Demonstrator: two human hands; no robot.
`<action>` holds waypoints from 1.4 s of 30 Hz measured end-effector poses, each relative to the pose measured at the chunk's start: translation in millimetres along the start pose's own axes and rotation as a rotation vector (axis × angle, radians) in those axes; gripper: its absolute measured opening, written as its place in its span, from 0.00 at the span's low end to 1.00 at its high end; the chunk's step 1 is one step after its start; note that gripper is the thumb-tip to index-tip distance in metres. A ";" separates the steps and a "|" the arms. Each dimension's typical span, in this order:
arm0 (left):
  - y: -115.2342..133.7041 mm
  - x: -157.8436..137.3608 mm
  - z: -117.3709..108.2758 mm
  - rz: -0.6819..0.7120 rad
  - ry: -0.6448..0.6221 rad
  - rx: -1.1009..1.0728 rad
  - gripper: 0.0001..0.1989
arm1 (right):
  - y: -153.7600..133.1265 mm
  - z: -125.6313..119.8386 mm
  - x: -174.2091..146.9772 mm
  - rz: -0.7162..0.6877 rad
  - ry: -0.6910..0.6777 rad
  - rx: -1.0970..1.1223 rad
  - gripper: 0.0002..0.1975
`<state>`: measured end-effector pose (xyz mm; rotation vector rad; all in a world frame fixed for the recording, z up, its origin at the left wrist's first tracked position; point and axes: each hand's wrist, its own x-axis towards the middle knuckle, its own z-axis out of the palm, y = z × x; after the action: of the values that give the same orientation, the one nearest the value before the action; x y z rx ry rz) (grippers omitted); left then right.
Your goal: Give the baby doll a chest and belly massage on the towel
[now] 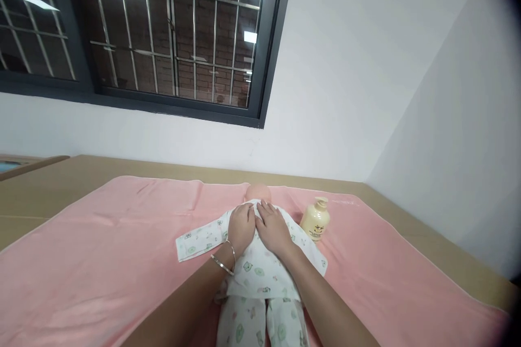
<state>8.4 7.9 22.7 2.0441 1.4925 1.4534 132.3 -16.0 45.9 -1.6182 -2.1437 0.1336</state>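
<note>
While reaching past printed trousers [241, 320], rest left hand [241, 226] and right hand [273, 227] close together on the printed top [260, 268], near its neck, over the pink sheet [138, 227]; cannot tell whether pinching cloth. To the right, could topple the pump bottle [315, 220] by swinging wide or tugging that sheet. Farther up, could jolt the rounded head [258, 192] by pushing hard. Beyond, see barred window [173, 38].

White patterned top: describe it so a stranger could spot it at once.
Start at the dark-framed window, then drop to the pink sheet. On it, the top lies under the left hand and right hand. Unlike the similarly patterned trousers just below it, it has a sleeve stretched toward the picture's left.
</note>
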 end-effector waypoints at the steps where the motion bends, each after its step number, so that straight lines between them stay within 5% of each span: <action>1: 0.8 0.0 -0.4 -0.003 -0.003 0.009 0.16 | -0.5 0.9 -0.1 0.013 0.014 0.015 0.26; 9: 0.5 -4.2 -1.6 0.090 -0.006 0.089 0.14 | -2.7 0.8 1.4 0.089 0.055 0.183 0.25; 25: -6.6 -9.4 3.6 0.082 0.054 0.060 0.15 | 22.8 9.0 12.3 -0.012 0.134 0.230 0.22; 35: 6.8 -12.9 1.1 0.002 -0.062 0.190 0.18 | 4.4 -11.9 -7.7 0.124 0.107 -0.164 0.22; 42: 1.3 -9.9 1.5 0.064 -0.067 0.232 0.19 | 20.6 -7.4 1.6 0.020 0.038 -0.079 0.24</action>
<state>10.5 -0.2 17.1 2.2677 1.6499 1.2707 153.3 -9.5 45.9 -1.6733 -2.1286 0.0244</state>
